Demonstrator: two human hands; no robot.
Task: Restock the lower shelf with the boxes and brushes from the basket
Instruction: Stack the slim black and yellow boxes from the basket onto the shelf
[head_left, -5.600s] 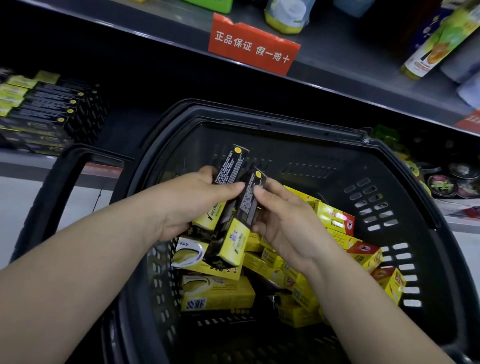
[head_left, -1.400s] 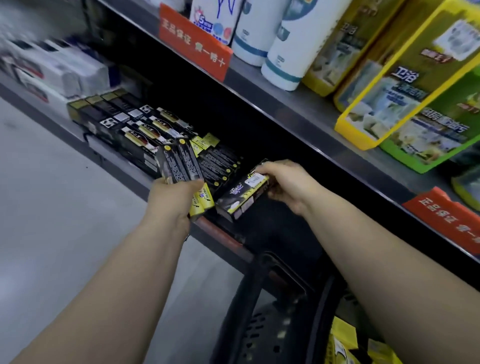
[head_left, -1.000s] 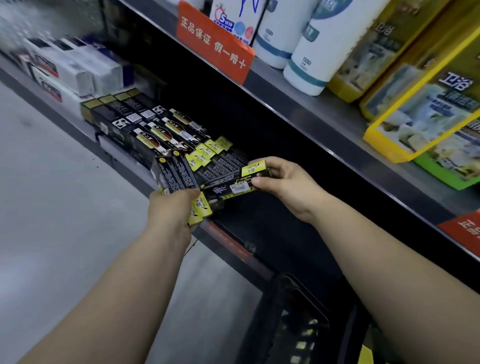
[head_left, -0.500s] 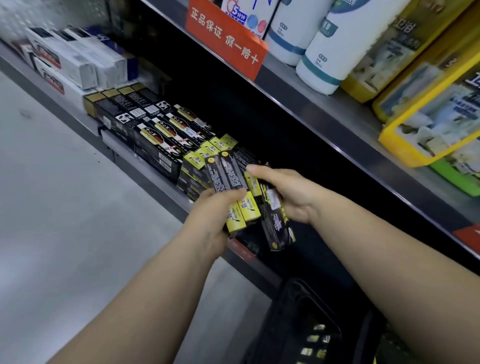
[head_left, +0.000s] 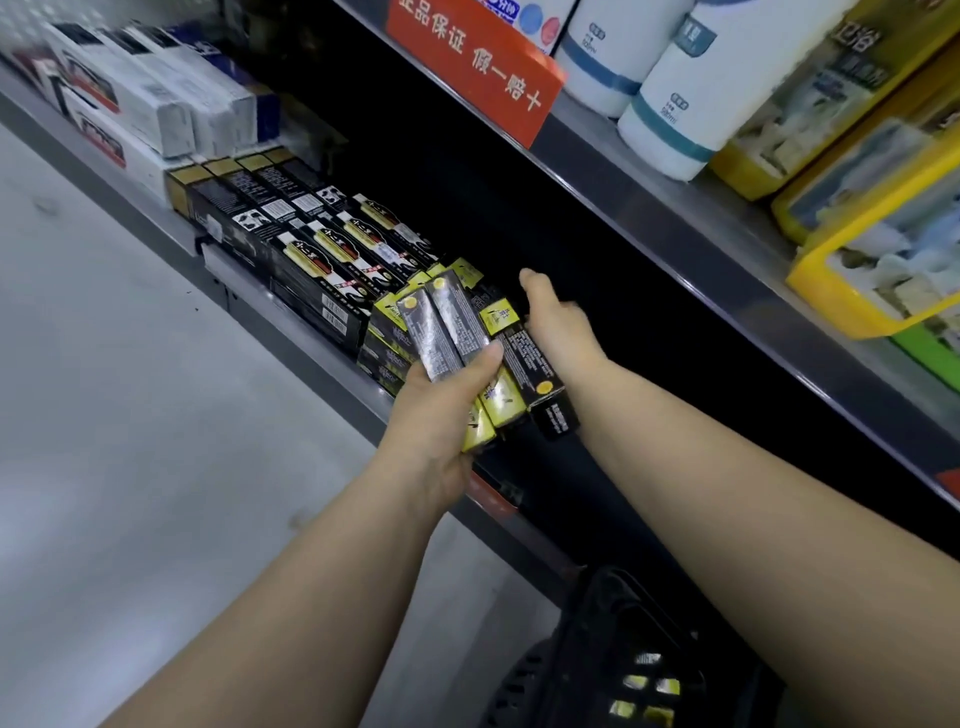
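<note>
Just left of your right hand (head_left: 558, 325), one box (head_left: 527, 358) sits angled near the front edge of the lower shelf (head_left: 322, 364); whether you grip it I cannot tell. Your left hand (head_left: 441, 400) clutches two boxes (head_left: 447, 327), which could nudge it off.

Lower grey metal shelf (head_left: 322, 358): long white cardboard boxes (head_left: 156, 98) at far left. To their right lie black-and-gold cardboard boxes (head_left: 332, 254), then a stack of black-and-yellow cardboard boxes (head_left: 387, 358).
Left hand (head_left: 441, 400): grips two black-and-yellow boxes (head_left: 441, 332) side by side, in front of that stack.
Right hand (head_left: 556, 322): just right, holds a third box (head_left: 524, 358) touching the pair.
Upper grey metal shelf (head_left: 649, 182), above: red paper sign (head_left: 472, 62) on its front edge, white plastic bottles (head_left: 691, 78) behind the sign, yellow-framed packs (head_left: 872, 234) at far right.
Black plastic basket (head_left: 613, 649): below the right forearm.
</note>
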